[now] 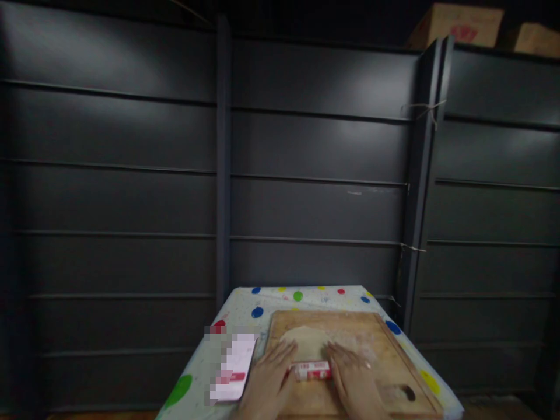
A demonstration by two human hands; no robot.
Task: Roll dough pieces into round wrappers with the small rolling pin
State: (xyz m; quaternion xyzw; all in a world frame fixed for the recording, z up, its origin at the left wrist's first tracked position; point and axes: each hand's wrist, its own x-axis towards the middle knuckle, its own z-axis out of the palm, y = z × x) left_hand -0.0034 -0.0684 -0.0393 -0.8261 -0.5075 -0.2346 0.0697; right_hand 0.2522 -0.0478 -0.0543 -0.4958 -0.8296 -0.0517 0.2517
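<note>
A round, flat sheet of pale dough point(308, 341) lies on a wooden cutting board point(315, 402). Across its near edge rests a short red-and-white printed tube point(312, 371), lying sideways. My left hand point(275, 368) grips the tube's left end, palm down, with the fingers reaching forward to the dough. At the right end is my right hand point(353, 372), its palm over the tube and its fingers pointing forward and left. Both ends of the tube are hidden under the hands.
A phone with a lit, partly pixelated screen point(238, 367) lies left of the board. Flour dusts the board's right side, near a handle slot point(409, 392). A dotted tablecloth point(280, 296) covers the table, which meets a dark metal panel wall point(315, 210). Cardboard boxes point(464, 26) sit above.
</note>
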